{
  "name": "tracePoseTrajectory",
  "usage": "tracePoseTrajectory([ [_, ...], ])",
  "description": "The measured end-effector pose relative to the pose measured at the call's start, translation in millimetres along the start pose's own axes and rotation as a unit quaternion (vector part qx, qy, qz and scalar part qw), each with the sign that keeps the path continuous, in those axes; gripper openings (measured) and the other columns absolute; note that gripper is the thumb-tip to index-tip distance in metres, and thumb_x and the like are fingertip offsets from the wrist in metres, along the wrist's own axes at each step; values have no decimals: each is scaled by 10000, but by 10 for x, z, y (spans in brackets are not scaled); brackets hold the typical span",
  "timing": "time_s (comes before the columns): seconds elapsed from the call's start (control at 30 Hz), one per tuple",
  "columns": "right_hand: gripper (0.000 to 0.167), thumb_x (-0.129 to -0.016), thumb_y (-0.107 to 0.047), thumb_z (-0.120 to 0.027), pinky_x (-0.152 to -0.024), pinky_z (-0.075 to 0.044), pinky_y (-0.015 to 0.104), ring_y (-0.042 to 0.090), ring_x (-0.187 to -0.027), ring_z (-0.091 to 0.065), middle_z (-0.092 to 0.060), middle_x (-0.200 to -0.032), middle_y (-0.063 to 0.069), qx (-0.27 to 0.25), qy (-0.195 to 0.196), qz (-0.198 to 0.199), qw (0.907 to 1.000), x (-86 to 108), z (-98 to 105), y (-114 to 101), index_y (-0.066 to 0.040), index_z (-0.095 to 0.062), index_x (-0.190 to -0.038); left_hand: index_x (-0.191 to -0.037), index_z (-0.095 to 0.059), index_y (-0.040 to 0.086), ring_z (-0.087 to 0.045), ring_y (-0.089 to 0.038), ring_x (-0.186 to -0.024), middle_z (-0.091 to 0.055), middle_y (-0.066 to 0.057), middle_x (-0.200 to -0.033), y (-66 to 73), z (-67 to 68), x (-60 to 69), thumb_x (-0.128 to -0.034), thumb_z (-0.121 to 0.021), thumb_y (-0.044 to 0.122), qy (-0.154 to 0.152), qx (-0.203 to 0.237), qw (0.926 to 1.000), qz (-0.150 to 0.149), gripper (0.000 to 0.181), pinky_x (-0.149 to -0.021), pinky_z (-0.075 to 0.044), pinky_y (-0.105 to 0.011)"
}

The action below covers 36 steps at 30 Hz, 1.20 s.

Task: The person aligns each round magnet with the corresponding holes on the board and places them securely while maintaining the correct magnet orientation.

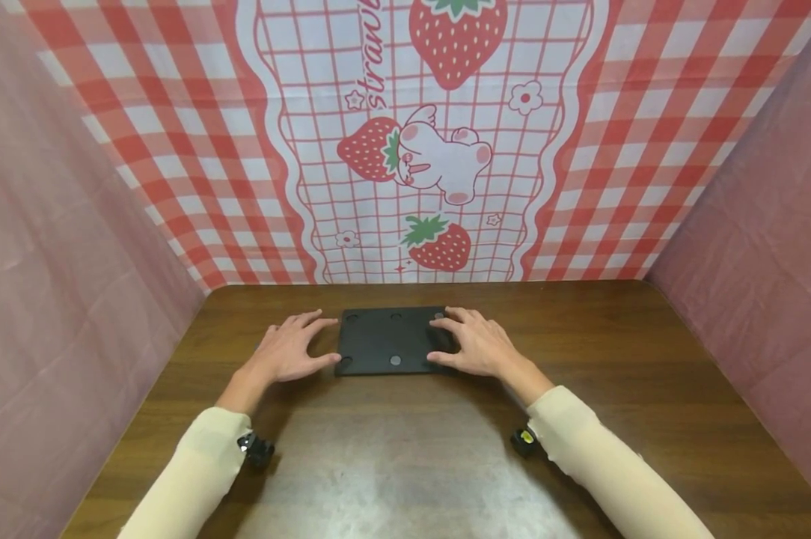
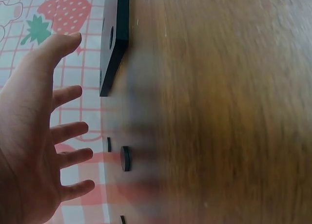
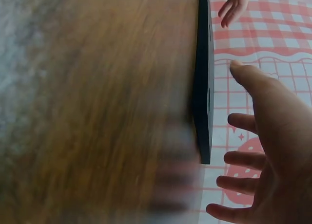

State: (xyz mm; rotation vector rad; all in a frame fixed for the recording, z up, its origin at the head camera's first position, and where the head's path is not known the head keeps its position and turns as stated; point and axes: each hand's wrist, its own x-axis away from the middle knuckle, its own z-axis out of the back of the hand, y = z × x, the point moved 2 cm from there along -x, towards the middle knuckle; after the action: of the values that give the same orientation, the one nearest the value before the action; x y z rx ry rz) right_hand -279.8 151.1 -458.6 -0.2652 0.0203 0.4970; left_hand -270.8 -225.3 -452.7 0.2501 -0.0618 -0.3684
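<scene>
Our left hand (image 1: 291, 349) and right hand (image 1: 481, 344), fingers apart, seemingly reach for the matte-black rectangular board (image 1: 381, 340); gripping next would require curling.

We see left forearm (image 1: 190, 464) and right forearm (image 1: 607, 457) angling inward, both in pale sleeves (image 1: 224, 430), wrists (image 1: 242, 385) bare. We mark left hand (image 1: 289, 350) and right hand (image 1: 478, 344) apart, facing each other from opposite sides, backs visible from the head view. We note fingers (image 2: 68, 132) spread, slightly bent, each thumb (image 2: 56, 47) set clear of the other four.
</scene>
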Motion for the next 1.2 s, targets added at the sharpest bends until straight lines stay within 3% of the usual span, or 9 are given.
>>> tracePoseTrajectory([
  [0.5, 717, -987, -657, -779, -1102, -539, 721, 462, -1568, -537, -470, -1778, 210, -38, -412, -52, 9991, 25, -46, -23, -287, -663, -1590, -1698, -519, 214, -424, -536, -1636, -409, -213, -1814, -76, 35, 59, -1030, -683, 653, 40, -31, 10000, 27, 817, -1220, -359, -863],
  [1.2, 711, -994, -646, -775, -1114, -528, 732, 466, -1547, -560, -472, -1781, 189, -84, -524, -143, 9985, 20, -63, -39, -298, -641, -1600, -1705, -504, 222, -407, -550, -1638, -397, -214, -1818, -163, 141, 98, -1042, -676, 634, 62, -13, 9999, 97, 799, -1227, -322, -885],
])
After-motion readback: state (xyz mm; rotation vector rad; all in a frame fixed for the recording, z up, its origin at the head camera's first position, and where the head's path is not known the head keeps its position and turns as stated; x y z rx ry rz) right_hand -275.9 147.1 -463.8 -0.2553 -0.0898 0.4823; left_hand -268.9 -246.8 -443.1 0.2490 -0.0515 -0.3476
